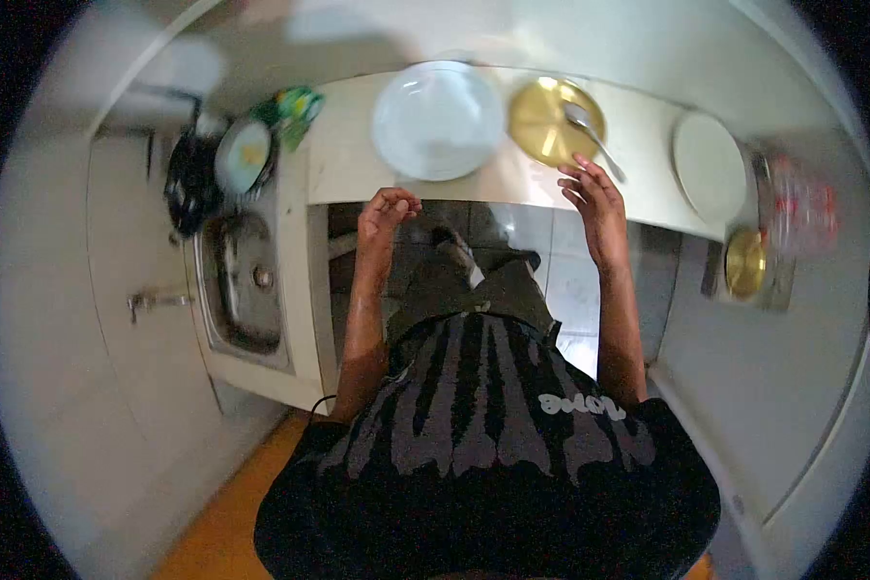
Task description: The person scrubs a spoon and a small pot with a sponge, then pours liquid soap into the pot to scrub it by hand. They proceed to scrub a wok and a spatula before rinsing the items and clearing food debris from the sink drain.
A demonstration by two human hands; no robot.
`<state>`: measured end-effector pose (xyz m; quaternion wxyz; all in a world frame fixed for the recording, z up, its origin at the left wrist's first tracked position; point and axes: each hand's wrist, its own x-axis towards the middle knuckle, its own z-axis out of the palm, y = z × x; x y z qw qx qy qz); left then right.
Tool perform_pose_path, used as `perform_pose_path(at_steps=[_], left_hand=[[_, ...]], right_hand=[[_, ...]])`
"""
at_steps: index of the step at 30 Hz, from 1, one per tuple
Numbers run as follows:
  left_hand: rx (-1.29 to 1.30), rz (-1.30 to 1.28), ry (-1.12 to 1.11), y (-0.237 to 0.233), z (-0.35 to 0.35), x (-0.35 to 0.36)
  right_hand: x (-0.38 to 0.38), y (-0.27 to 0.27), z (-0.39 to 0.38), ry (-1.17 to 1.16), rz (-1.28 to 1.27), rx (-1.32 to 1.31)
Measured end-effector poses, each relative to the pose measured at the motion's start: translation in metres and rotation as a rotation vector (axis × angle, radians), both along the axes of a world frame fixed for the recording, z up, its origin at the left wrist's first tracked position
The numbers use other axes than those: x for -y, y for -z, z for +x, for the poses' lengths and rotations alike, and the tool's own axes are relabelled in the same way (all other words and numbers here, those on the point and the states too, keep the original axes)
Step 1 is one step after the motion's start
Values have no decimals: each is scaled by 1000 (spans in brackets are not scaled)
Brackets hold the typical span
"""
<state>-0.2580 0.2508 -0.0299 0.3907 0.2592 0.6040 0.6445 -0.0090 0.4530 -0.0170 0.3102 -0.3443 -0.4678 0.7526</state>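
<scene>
Just in front of the counter's edge hangs my left hand (pixel 390 210), its fingers loosely bent and nothing visible in them. It is nearest to a large white plate (pixel 438 121) lying on the counter. My right hand (pixel 597 203) is open, fingers spread, with its fingertips overlapping the near rim of a gold-coloured plate (pixel 541 116) in this view. A metal spoon (pixel 594 138) rests across that plate, its handle sticking out over the rim toward the right.
A steel sink (pixel 246 285) with a tap (pixel 159 301) is at left. Beside it are a bowl (pixel 244 158), a black item (pixel 191 184) and a green packet (pixel 298 106). On the right are a white oval board or plate (pixel 709 166), clear plastic bottles (pixel 800 205) and a small gold dish (pixel 745 263).
</scene>
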Motion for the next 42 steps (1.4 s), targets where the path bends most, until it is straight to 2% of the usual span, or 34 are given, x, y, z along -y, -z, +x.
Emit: perform_pose_path(at_steps=[3, 5, 7, 9, 13, 15, 16, 17, 19, 21, 23, 26, 28, 29, 31, 32, 34, 35, 37, 39, 41, 42], left_hand=[[64, 84, -248, -9, -40, 53], [30, 79, -360, -2, -67, 91], [45, 125, -392, 3, -93, 133], [75, 132, -519, 3, -116, 178], [19, 0, -759, 15, -148, 266], [114, -167, -944, 34, -163, 310], [143, -173, -1010, 66, -173, 333], [151, -170, -1038, 73, -171, 348], [-31, -199, -1097, 83, -165, 370], [-90, -241, -1137, 113, -161, 395], [-154, -273, -1171, 129, -149, 404], [-81, -417, -1239, 127, -140, 400], [-280, -602, -1085, 105, -136, 392], [-282, -615, -1110, 106, -140, 389], [-399, -1150, -884, 109, -138, 382], [-395, -1168, -891, 117, -134, 379], [-761, -1292, -1021, 135, -128, 372], [-752, -1305, -1022, 135, -127, 369], [-712, -1386, -1082, 133, -128, 365], [-692, -1411, -1093, 134, -132, 364], [-667, -1439, -1097, 136, -137, 365], [-550, -1410, -1090, 138, -142, 365]], right_hand=[[25, -22, -72, -117, -1, 74], [47, -20, -111, -243, 18, 44], [75, -10, -157, -348, 8, 98], [115, -9, -208, -423, -26, 168], [179, -16, -291, -654, 50, 126], [206, -21, -327, -747, 67, 80], [218, -23, -343, -806, 97, 84], [228, -27, -355, -868, 125, 85], [240, -26, -374, -913, 155, 102], [244, -21, -393, -977, 122, 161], [250, -11, -410, -1025, 111, 168], [257, 16, -446, -1096, 72, 146], [265, 23, -468, -1160, 82, 159], [270, 28, -484, -1186, 76, 148], [280, 48, -504, -1267, -13, 96], [283, 63, -515, -1311, -5, -11], [297, 63, -541, -1371, 4, 45], [302, 64, -549, -1417, 22, 112], [309, 81, -560, -1441, -20, 53], [315, 97, -577, -1510, 48, -16], [322, 114, -588, -1554, 23, 49], [327, 119, -593, -1598, 78, 62]])
